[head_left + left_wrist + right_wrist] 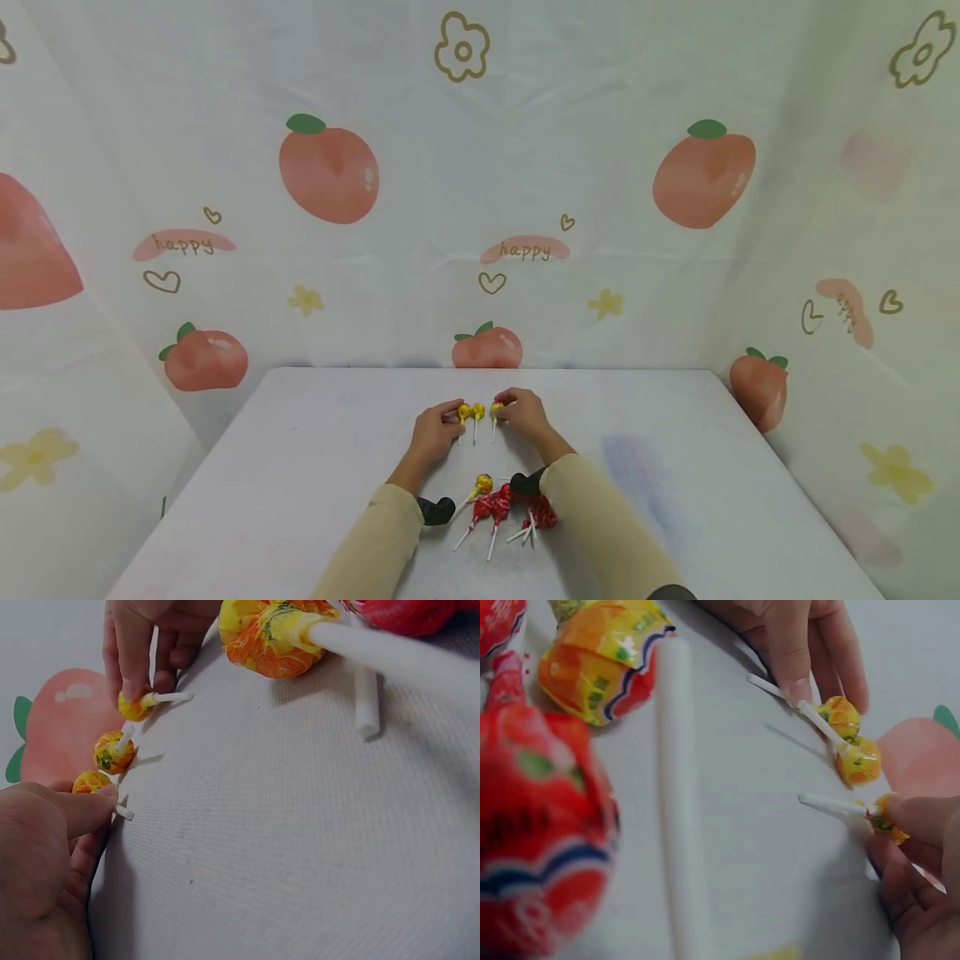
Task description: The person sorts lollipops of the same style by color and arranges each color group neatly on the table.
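Observation:
Toward the far edge of the table, three yellow lollipops form a row with their white sticks toward me. My left hand (435,433) pinches the leftmost lollipop (91,781) between thumb and fingers. The middle lollipop (859,761) stands right beside it, untouched by my right hand. At the row's right end, my right hand (527,414) pinches another yellow lollipop (135,706) by its wrapped head, thumb on the near side. Its white stick (832,804) points out from the fingers in the right wrist view.
Between my forearms and closer to me lie one more yellow lollipop (483,483) and several red lollipops (483,506), some partly hidden by the right wrist's black camera mount (528,482). The white table (315,467) meets a fruit-printed cloth backdrop (420,292) behind it.

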`<state>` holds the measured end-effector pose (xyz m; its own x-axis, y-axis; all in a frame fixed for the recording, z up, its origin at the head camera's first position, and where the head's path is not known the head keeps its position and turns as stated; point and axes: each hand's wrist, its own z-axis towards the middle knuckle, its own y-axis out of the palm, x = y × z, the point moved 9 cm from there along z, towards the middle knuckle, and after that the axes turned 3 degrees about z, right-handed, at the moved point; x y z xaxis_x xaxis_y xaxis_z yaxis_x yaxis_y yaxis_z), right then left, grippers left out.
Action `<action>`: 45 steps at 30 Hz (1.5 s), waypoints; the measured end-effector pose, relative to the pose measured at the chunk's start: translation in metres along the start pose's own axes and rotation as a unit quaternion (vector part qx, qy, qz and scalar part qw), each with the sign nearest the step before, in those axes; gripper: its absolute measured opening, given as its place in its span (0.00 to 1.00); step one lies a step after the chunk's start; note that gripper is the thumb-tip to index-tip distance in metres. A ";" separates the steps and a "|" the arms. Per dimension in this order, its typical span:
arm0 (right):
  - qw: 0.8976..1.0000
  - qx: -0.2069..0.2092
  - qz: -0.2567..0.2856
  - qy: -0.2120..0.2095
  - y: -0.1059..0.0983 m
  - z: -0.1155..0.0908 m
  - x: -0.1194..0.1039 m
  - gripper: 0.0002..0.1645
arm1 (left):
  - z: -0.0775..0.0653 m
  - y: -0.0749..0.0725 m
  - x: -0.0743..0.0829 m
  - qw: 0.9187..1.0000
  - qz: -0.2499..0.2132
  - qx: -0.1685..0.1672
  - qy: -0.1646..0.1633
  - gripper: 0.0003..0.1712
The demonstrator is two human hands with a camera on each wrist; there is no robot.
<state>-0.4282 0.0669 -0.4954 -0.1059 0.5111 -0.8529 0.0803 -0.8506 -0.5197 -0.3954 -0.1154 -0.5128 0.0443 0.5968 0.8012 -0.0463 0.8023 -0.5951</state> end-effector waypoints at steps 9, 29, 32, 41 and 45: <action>1.000 0.010 -0.001 -0.004 0.002 -0.004 0.000 0.12 | -0.002 -0.001 0.004 1.000 0.003 0.000 0.002 0.27; 1.000 0.014 -0.019 -0.020 0.009 -0.006 0.000 0.13 | -0.003 -0.002 0.003 1.000 0.010 -0.003 0.012 0.27; 1.000 0.014 -0.020 -0.019 0.009 -0.006 0.000 0.13 | -0.002 -0.002 0.003 1.000 0.011 -0.002 0.013 0.27; 1.000 0.013 -0.012 0.004 0.010 -0.004 0.005 0.15 | -0.002 -0.001 0.002 1.000 0.012 0.001 0.008 0.27; 1.000 0.016 -0.004 0.014 0.009 -0.004 0.005 0.17 | -0.001 0.000 0.001 1.000 0.010 0.000 0.008 0.27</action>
<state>-0.4236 0.0624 -0.5042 -0.0794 0.5208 -0.8500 0.0479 -0.8497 -0.5251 -0.3948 -0.1147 -0.5121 0.0597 0.6136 0.7874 -0.0466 0.7896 -0.6118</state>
